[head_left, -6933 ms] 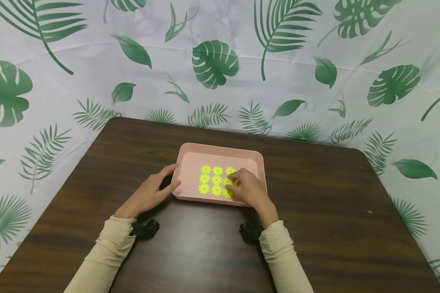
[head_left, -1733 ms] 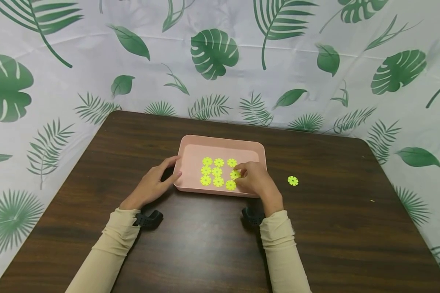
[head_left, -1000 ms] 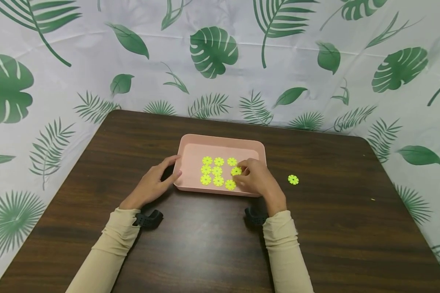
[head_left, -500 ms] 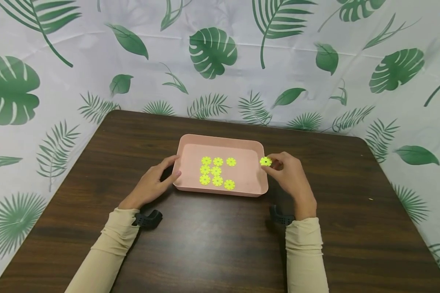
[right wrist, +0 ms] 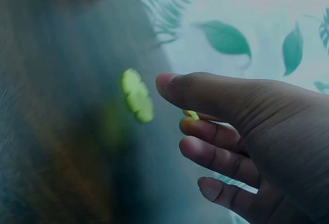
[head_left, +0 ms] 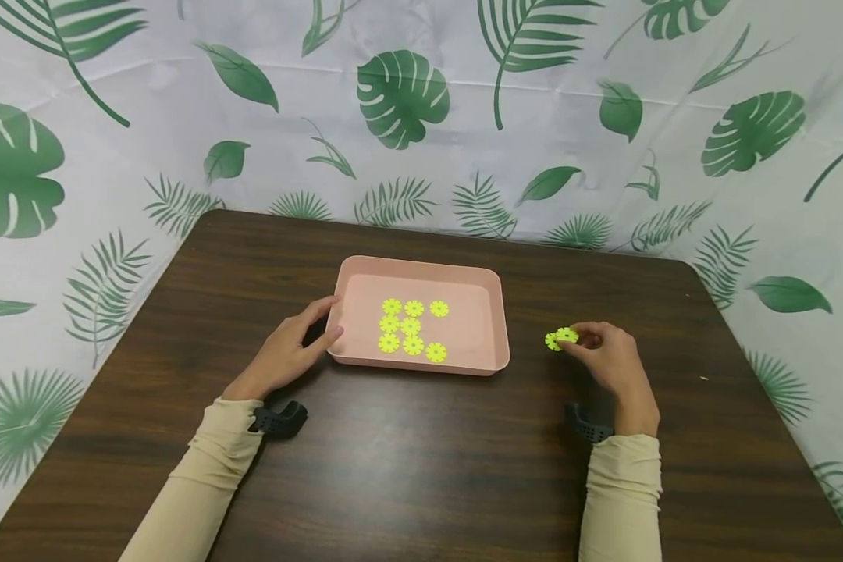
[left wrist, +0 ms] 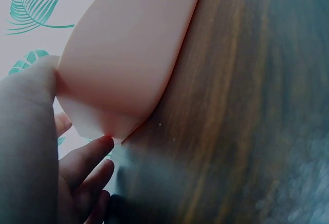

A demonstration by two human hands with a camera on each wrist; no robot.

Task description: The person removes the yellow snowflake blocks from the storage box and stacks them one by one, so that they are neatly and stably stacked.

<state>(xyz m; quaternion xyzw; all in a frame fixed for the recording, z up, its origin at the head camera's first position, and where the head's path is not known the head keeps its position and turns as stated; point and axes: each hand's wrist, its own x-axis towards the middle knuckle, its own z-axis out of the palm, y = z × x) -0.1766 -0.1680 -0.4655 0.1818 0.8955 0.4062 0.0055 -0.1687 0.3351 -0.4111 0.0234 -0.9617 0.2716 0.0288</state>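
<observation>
A pink rectangular tray [head_left: 467, 332] lies on the table with several yellow-green notched discs [head_left: 410, 325] in rows inside it. My left hand [head_left: 281, 355] holds the tray's left end, thumb and fingers at its rim; in the left wrist view, fingertips touch the tray wall [left wrist: 118, 54]. Right of the tray, my right hand [head_left: 611, 359] pinches one notched disc [head_left: 567, 334] between thumb and fingers, just above and overlapping another loose disc [head_left: 551, 341]. The right wrist view shows a disc [right wrist: 137, 95] beyond the thumb tip, and a sliver of yellow between thumb and fingers.
The dark wooden table [head_left: 407, 468] reaches back to a white leaf-print cloth [head_left: 288, 140]. A tiny pale speck [head_left: 704, 378] lies on the table right of my right hand. Black wrist bands [head_left: 281, 419] sit on both forearms.
My right hand has lifted a disc from the tray's right column and carried it right, out of the tray, to the loose disc on the table. The left hand keeps its place.
</observation>
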